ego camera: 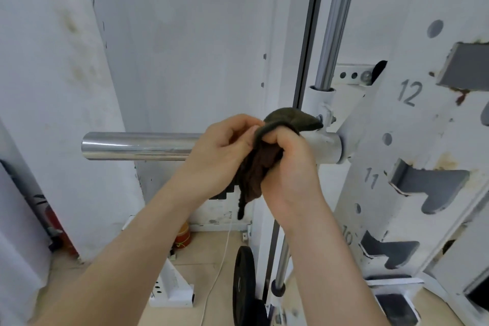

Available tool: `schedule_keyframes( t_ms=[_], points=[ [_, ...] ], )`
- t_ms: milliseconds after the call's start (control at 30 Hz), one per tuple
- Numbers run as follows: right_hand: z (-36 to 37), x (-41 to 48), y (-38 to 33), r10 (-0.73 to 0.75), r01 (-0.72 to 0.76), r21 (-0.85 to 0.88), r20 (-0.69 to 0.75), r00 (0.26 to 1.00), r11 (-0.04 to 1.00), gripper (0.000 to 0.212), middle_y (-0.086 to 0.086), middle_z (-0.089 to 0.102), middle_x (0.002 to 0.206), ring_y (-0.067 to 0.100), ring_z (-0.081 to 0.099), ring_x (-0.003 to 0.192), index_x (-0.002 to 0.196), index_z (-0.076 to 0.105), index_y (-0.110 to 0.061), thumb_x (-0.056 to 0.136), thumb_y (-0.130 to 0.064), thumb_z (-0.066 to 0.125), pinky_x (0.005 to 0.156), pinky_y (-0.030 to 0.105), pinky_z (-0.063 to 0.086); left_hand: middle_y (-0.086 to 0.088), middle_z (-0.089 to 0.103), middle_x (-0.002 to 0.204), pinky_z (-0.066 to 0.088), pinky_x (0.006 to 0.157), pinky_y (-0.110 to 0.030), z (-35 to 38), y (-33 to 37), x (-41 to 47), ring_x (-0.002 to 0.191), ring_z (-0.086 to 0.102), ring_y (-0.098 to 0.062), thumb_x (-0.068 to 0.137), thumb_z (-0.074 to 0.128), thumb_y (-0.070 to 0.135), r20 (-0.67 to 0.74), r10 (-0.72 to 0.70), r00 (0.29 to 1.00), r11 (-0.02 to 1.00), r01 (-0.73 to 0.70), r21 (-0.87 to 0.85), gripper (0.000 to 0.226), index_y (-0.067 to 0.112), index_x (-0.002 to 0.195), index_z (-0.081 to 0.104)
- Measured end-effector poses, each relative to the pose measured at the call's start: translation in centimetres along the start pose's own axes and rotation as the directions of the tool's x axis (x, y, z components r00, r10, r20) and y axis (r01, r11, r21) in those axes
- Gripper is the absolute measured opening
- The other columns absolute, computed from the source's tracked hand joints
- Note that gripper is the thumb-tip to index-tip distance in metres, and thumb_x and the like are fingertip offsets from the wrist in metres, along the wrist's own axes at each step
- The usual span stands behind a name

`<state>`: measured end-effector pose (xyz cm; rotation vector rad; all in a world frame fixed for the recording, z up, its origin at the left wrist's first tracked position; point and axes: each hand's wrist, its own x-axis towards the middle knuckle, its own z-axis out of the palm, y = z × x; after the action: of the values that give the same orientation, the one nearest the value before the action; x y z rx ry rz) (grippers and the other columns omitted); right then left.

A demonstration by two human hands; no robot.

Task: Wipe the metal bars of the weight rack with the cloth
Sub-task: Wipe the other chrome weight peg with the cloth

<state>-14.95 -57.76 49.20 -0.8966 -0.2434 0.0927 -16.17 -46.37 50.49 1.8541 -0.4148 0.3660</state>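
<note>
I hold the cloth (290, 119) with both hands, in front of the horizontal bar (137, 145), at the end where the bar runs into the white collar (326, 146) on the rack (397, 140). My right hand (288, 169) grips the bunched middle of the cloth, its fingers (281, 138) curled tight round it. My left hand (219, 151) is just beside the right, on the left; its fingers (239, 124) are curled too and pinch the near edge of the cloth against the thumb.

The dark, brownish cloth rises above my right fingers in a folded hump that reaches right toward the bolt on the collar. The rest hangs down between my two palms, with a thin tail dangling below my wrists. My hands hide the stretch of bar behind them, so I cannot tell whether the cloth touches the metal there. The shiny free end of the bar sticks out to the left, well apart from the cloth.

The upright bar (336, 21) stands above the collar, far and to the right of my hands. The rack's white post on the right carries grey hooks and the numbers 12, 11 and 10. Down on the floor a black weight plate (243, 286) stands on edge, with a white cord (222, 259) trailing just left of it.
</note>
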Motion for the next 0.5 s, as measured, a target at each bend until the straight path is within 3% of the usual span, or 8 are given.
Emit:
schedule_keyframes(
  t_ms=[100,167,233,300,333,400,467,500],
  points=[
    [0.2,0.5,-0.7,0.02,-0.022,-0.018,-0.08,0.997,1.0,0.033,0.01,0.058,0.081,0.027,0.06,0.083,0.091,0.055,-0.007,0.063,-0.023,0.062,0.082,0.049,0.052,-0.007,0.07,0.109,0.053,0.084,-0.042,-0.8,0.4,-0.8,0.102,0.066,-0.025,0.094,0.053,0.018,0.291,-0.101,0.951,0.952,0.177,-0.249,0.028,0.021,0.119,0.064],
    [0.1,0.5,-0.8,0.029,-0.043,-0.096,-0.142,0.989,0.994,0.034,0.004,0.059,0.073,0.022,0.062,0.075,0.088,0.056,-0.008,0.062,-0.029,0.063,0.069,0.039,0.051,-0.019,0.067,0.107,0.051,0.088,-0.057,-1.2,0.7,-1.0,0.101,0.063,-0.039,0.083,0.057,0.011,0.363,-0.106,0.926,0.981,0.157,-0.115,0.034,0.016,0.116,0.063],
    [0.3,0.5,-0.6,0.035,-0.064,-0.23,-0.13,0.991,0.971,0.05,0.006,0.068,0.087,0.02,0.069,0.082,0.106,0.058,-0.006,0.064,-0.032,0.066,0.067,0.035,0.054,-0.019,0.069,0.092,0.053,0.086,-0.056,-0.8,1.1,-0.7,0.09,0.067,-0.035,0.087,0.052,0.004,0.216,-0.116,0.97,0.993,0.119,-0.002,0.02,0.009,0.1,0.065],
    [0.7,0.7,-0.7,0.006,-0.058,-0.437,-0.119,0.993,0.898,0.063,0.007,0.069,0.106,0.018,0.07,0.094,0.118,0.057,-0.014,0.065,-0.044,0.072,0.07,0.032,0.056,-0.01,0.069,0.075,0.055,0.073,-0.042,-0.8,1.4,0.7,0.074,0.067,-0.023,0.091,0.045,0.003,-0.022,-0.189,0.982,0.977,0.186,-0.101,0.022,0.009,0.088,0.065],
    [0.7,1.0,-1.0,-0.053,-0.037,-0.596,-0.133,0.99,0.802,0.071,0.005,0.066,0.113,0.019,0.066,0.104,0.12,0.056,-0.02,0.061,-0.055,0.072,0.078,0.035,0.055,-0.006,0.066,0.073,0.052,0.071,-0.036,-1.1,1.4,1.7,0.071,0.064,-0.02,0.092,0.043,0.005,-0.133,-0.226,0.965,0.966,0.204,-0.158,0.022,0.01,0.086,0.063],
    [-0.1,2.2,-1.4,-0.21,-0.06,-0.921,-0.151,0.966,0.385,0.082,0.0,0.053,0.126,0.021,0.047,0.123,0.128,0.048,-0.027,0.058,-0.067,0.065,0.097,0.044,0.043,-0.006,0.063,0.085,0.048,0.074,-0.034,-2.4,0.3,4.4,0.079,0.06,-0.021,0.094,0.044,0.013,-0.275,-0.23,0.934,0.973,0.228,-0.039,0.014,0.013,0.096,0.058],
    [-1.0,2.7,-1.4,-0.29,-0.105,-0.994,-0.092,0.953,-0.029,0.079,0.004,0.039,0.133,0.026,0.032,0.127,0.138,0.036,-0.03,0.07,-0.058,0.064,0.099,0.047,0.034,-0.012,0.058,0.108,0.046,0.083,-0.039,-3.5,-1.5,5.9,0.096,0.057,-0.03,0.092,0.049,0.017,-0.272,-0.143,0.952,0.836,0.263,0.482,0.031,0.012,0.123,0.047],
    [-1.5,2.8,-1.2,-0.288,-0.088,-0.991,-0.056,0.956,-0.097,0.08,0.006,0.035,0.136,0.028,0.03,0.127,0.143,0.029,-0.031,0.074,-0.05,0.066,0.098,0.046,0.033,-0.016,0.053,0.115,0.044,0.085,-0.041,-3.8,-2.2,5.9,0.102,0.054,-0.035,0.088,0.053,0.012,-0.269,-0.049,0.962,0.654,0.234,0.719,0.045,0.011,0.132,0.042]
  ],
)
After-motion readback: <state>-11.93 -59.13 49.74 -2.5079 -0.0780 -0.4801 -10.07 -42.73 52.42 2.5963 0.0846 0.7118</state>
